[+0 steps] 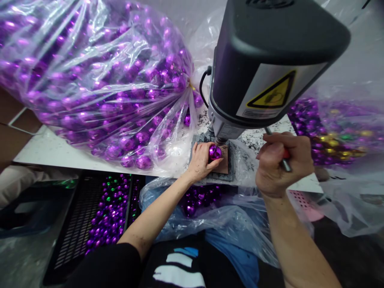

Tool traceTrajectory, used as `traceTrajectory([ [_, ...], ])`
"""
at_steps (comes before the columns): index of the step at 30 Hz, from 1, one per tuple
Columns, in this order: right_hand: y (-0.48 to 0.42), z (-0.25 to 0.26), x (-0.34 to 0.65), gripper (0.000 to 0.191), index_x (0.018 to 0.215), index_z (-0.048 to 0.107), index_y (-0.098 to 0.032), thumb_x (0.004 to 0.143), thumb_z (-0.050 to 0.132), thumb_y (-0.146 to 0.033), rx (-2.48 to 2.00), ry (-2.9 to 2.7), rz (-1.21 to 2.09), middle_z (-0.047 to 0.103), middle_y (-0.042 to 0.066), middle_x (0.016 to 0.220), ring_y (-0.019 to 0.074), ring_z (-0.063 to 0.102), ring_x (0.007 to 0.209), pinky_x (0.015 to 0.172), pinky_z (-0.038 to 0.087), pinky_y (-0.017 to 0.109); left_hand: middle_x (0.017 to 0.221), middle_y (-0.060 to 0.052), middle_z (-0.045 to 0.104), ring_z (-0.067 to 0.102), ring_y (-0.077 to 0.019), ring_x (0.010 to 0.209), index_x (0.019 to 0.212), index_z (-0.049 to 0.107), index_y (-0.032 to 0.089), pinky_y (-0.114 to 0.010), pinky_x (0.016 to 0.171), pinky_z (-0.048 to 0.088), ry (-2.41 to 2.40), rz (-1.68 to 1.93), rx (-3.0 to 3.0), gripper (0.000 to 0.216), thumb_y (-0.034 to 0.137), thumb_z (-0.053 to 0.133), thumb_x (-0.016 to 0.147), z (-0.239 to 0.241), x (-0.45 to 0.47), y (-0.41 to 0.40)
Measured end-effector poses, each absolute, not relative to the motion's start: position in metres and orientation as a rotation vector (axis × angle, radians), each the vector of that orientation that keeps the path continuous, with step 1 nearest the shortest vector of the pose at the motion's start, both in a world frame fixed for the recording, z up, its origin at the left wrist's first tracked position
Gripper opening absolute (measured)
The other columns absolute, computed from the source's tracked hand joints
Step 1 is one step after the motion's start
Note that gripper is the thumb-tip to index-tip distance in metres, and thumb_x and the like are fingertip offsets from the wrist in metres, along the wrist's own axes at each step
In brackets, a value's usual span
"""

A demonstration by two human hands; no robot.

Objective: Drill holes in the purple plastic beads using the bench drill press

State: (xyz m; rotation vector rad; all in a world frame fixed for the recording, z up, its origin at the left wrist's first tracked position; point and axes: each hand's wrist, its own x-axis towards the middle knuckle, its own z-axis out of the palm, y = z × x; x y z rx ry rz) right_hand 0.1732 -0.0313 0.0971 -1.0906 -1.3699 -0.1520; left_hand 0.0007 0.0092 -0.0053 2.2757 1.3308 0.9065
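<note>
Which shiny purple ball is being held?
The single ball in the left hand, below the black machine; the ones in the big tied bag are heaped together.

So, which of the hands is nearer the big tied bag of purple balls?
Left. The left hand, holding a purple ball, is just right of the bag; the right hand is farther right, gripping a metal lever.

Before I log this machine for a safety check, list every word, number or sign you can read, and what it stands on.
No words or numbers are readable.
Sign: yellow warning triangle, on the white label of the dark machine; pictogram blurred.
Small print under the triangle: too small.
Pale plate lower on the machine: print too small.
Shirt print, white and blue: no readable lettering.
</note>
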Motion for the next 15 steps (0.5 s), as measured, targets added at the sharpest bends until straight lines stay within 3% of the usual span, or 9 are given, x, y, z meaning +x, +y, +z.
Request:
traceTrajectory([
  [10, -0.026, 0.084, 0.173, 0.015, 0.101, 0.065, -0.025, 0.095, 0.051, -0.024, -1.025, -1.375, -0.190, 0.065, 0.000, 0.083, 0.0144, 0.065, 0.075, 0.072, 0.054, 0.034, 0.119, -0.011, 0.067, 0.061, -0.0296, 0.118, 0.130, 0.055, 0.019, -0.051, 0.116, 0.039, 1.328, 0.904, 2.278, 0.047, 0.042, 0.074, 0.093, -0.007, 0.000, 0.010],
  [15, -0.022, 0.074, 0.177, 0.013, 0.099, 0.065, -0.027, 0.094, 0.053, -0.026, -1.025, -1.456, -0.269, 0.059, -0.001, 0.070, 0.0177, 0.066, 0.079, 0.085, 0.057, 0.042, 0.120, -0.011, 0.067, 0.060, -0.0296, 0.119, 0.130, 0.055, 0.021, -0.050, 0.115, 0.041, 1.342, 0.882, 2.270, 0.047, 0.044, 0.073, 0.094, -0.006, 0.000, 0.010],
])
